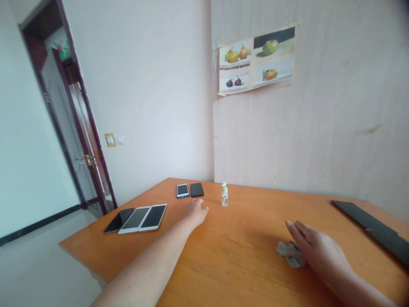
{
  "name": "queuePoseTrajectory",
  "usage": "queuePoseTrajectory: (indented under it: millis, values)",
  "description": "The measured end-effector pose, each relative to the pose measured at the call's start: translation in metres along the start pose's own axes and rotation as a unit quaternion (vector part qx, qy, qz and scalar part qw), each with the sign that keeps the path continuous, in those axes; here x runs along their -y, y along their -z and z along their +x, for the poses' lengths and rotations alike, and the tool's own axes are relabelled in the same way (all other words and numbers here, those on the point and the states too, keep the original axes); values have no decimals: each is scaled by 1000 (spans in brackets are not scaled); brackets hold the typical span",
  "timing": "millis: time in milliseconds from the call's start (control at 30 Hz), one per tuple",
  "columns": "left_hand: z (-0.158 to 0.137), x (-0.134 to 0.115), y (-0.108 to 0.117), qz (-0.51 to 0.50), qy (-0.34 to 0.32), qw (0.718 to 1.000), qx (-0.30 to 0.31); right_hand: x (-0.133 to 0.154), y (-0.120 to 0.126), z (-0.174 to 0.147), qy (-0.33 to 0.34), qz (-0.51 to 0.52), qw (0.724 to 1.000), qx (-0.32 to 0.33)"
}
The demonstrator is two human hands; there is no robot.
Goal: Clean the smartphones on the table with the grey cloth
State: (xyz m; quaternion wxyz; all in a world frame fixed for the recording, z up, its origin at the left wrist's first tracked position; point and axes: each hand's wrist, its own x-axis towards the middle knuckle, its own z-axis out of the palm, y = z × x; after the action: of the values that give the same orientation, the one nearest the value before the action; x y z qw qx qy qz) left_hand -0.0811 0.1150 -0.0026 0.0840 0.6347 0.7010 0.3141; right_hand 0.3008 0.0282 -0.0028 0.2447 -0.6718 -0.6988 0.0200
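Three phones (136, 219) lie side by side at the left of the table (230, 260), and two more, a blue-edged phone (182, 190) and a black phone (197, 189), lie farther back. The left hand (196, 212) is stretched out just in front of the black phone, its fingers loosely bent, the thumb side partly open, and nothing visible in its hold. Near it, to the right, a small pump bottle (225, 197) stands upright. The right hand (321, 249) has its fingers fairly straight over a crumpled grey cloth (291, 254); whether they grip it or only touch it, I cannot tell. The step looks like a left-hand reach, phone or bottle unclear. A phone would call for fingertips at its edges; the bottle, a wider sideways grasp.
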Motion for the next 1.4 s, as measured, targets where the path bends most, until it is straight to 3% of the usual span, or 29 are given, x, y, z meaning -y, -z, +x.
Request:
queuePoseTrajectory:
  millis: [267, 467, 867, 1100, 1400]
  values:
    - [38, 15, -6, 130, -50, 990, 20, -3, -6, -2, 26, 8, 999, -32]
    - [57, 20, -13, 171, -39, 983, 56, -1, -7, -4, 39, 18, 999, -23]
    - [57, 20, -9, 178, -22, 977, 116, 0, -7, -4, 47, 5, 999, -23]
    - [72, 20, -3, 196, -54, 976, 79, 1, -7, -4, 50, 10, 998, -36]
    - [100, 24, -27, 217, -74, 973, 20, 2, -6, -6, 57, 19, 998, -34]
